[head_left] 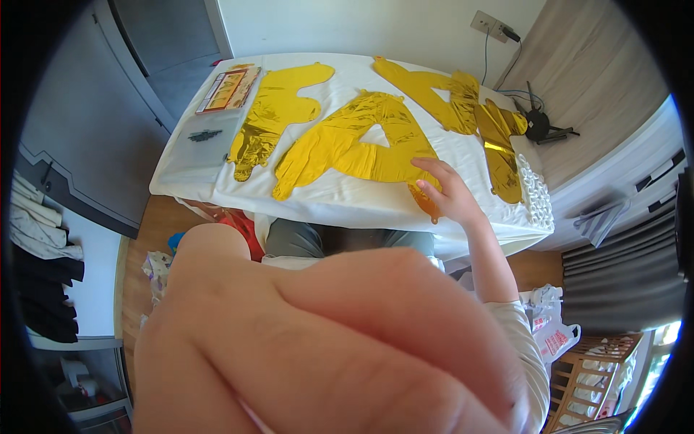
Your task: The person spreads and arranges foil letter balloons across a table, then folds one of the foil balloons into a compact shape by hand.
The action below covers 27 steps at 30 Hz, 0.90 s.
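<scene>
My left hand [303,340] is raised very close to the camera, large and blurred, and fills the lower middle. How its fingers lie I cannot make out. My right hand [450,194] reaches over the near right corner of a flat gold foil balloon [340,148] shaped like the letter A. Its fingers are apart and hold nothing visible; whether they touch the foil I cannot tell. More uninflated balloons lie around it: a lobed gold one [278,101] to the left, another letter-shaped one [419,90] at the far right, and a long narrow one [500,155] beside the right edge.
A white cloth covers the table [347,210]. On its left lie a printed packet [230,89] and a clear sheet [189,155] with a dark item on it. White looped plastic [535,192] lies at the right edge. A black device with antennas [538,124] stands beyond it.
</scene>
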{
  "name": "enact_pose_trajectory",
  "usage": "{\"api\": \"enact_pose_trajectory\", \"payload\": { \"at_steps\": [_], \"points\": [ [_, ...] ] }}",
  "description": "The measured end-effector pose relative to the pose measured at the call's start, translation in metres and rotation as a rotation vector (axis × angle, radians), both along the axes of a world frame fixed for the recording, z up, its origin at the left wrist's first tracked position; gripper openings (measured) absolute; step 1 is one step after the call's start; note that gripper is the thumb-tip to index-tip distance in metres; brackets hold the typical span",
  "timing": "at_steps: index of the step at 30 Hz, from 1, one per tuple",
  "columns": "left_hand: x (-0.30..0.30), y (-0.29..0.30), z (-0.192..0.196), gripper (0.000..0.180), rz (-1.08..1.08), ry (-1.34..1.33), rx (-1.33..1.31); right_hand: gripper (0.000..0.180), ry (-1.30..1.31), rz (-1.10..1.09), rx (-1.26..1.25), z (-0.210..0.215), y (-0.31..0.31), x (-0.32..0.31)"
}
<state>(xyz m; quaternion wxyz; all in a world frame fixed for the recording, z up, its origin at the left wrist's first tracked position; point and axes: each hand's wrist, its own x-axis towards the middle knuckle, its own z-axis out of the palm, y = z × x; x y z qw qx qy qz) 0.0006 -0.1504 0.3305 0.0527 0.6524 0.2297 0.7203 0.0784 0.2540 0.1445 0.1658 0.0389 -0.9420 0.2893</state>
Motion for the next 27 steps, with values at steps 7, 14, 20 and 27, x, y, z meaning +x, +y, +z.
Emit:
{"api": "enact_pose_trajectory", "payload": {
  "at_steps": [7, 14, 20, 27],
  "points": [
    [-0.014, -0.004, -0.001, 0.027, 0.014, 0.013, 0.05, 0.043, -0.041, -0.131, 0.015, -0.008, -0.008, 0.003],
    [-0.009, -0.009, -0.006, 0.031, 0.008, 0.028, 0.09, 0.036, -0.111, -0.189, 0.232, -0.037, 0.013, 0.004],
    [0.003, 0.067, 0.002, 0.035, 0.009, 0.033, 0.131, 0.04, -0.027, -0.143, 0.28, -0.052, 0.019, -0.014],
    [0.015, 0.039, -0.021, 0.012, -0.045, 0.075, 0.002, 0.045, 0.112, -0.09, -0.182, -0.002, -0.011, 0.008]
  ]
}}
